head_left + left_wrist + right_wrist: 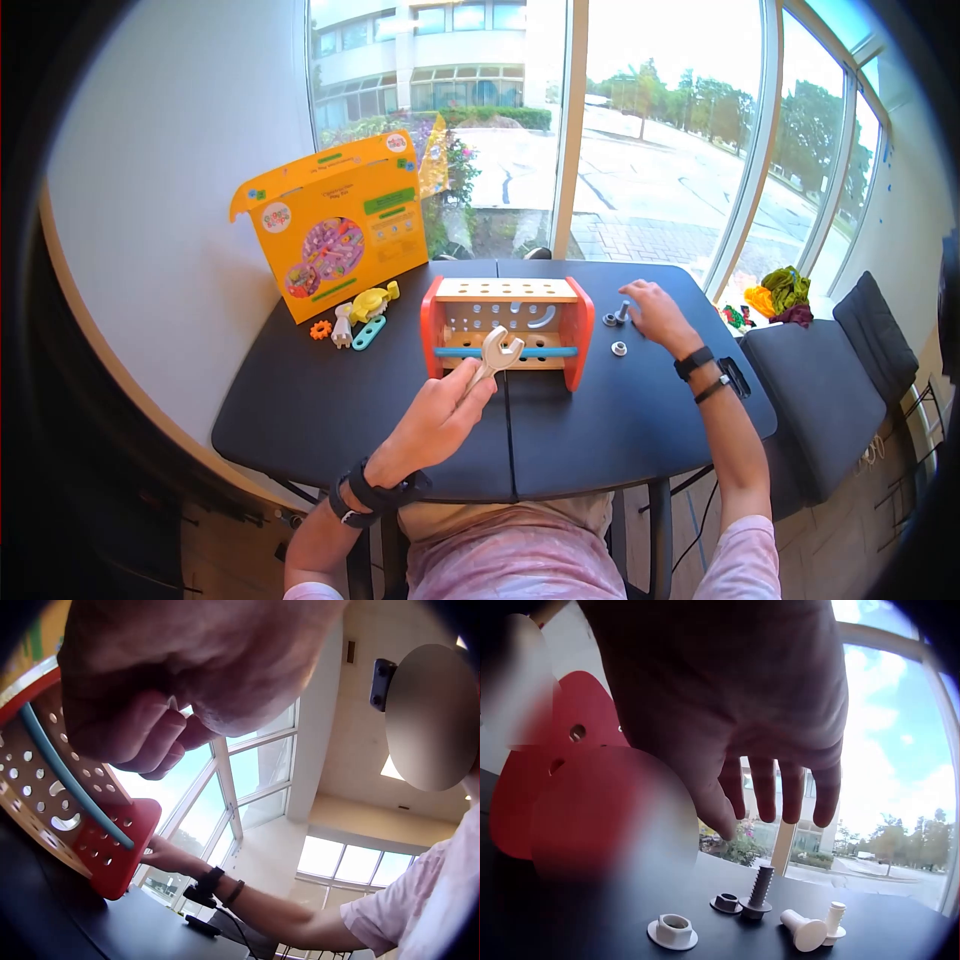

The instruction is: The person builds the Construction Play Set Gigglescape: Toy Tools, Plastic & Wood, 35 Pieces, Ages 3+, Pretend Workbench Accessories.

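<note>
Your left hand (437, 425) grips the likely light, stiff wrench (491, 359) rightly by its handle (479, 377); your right hand (662, 320), fingers parted, empty, hangs near the dark bolt (758, 894), best pinched mid-shank

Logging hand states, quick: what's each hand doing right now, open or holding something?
Left hand: closed around the toy wrench.
Right hand: open, holding nothing, near the dark bolt.

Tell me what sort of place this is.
Possibly a ground-floor lounge or common room in a public building: tall, pale-framed glass windows look onto a grey paved area outside, and indoors stand a black, round-cornered table and a dark grey cushioned chair.
</note>
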Demonstrator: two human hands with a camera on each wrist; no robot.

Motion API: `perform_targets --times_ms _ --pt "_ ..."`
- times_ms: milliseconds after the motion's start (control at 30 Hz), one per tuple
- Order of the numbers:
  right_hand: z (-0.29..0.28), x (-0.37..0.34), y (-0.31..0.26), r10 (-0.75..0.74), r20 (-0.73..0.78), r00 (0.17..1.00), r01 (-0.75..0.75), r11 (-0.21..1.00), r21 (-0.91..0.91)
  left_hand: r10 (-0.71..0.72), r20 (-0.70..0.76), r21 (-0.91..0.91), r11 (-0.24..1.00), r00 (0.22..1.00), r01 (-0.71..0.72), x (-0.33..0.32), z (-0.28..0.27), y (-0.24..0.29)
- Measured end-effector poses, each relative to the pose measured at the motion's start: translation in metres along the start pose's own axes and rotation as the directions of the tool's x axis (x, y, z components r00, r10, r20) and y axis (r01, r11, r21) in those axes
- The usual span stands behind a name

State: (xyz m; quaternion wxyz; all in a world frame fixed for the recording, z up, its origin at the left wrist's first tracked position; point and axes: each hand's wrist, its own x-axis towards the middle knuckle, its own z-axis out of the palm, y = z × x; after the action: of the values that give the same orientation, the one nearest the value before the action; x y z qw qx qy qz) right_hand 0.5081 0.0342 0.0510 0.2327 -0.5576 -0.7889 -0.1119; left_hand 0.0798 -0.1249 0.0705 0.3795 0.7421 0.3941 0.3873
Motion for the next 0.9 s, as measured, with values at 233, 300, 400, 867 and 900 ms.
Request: perform_targets --times_ms 233,300,400,867,900 --pt "0.056 0.021 0.014 0.057 0.226 0.972 0.006 0.963 -0.269 -0.048 0.046 -0.008 0.999 0.998 0.049 0.004 -0.005 -0.012" --pt "0.062 0.025 0.014 0.067 0.261 0.963 0.027 0.939 -0.342 -0.056 0.052 -0.005 0.998 0.997 0.056 0.005 -0.007 -0.013" --pt "0.071 0.029 0.019 0.098 0.296 0.950 0.033 0.912 -0.409 -0.066 0.063 -0.013 0.998 0.996 0.067 0.004 -0.009 -0.016" --pt "0.051 0.015 0.017 0.068 0.177 0.982 0.006 0.922 -0.386 -0.116 0.110 0.004 0.993 0.987 0.116 0.011 -0.003 -0.018" --pt "0.055 0.015 0.019 0.088 0.206 0.975 0.006 0.908 -0.420 -0.121 0.111 0.006 0.993 0.986 0.121 0.011 -0.003 -0.017"
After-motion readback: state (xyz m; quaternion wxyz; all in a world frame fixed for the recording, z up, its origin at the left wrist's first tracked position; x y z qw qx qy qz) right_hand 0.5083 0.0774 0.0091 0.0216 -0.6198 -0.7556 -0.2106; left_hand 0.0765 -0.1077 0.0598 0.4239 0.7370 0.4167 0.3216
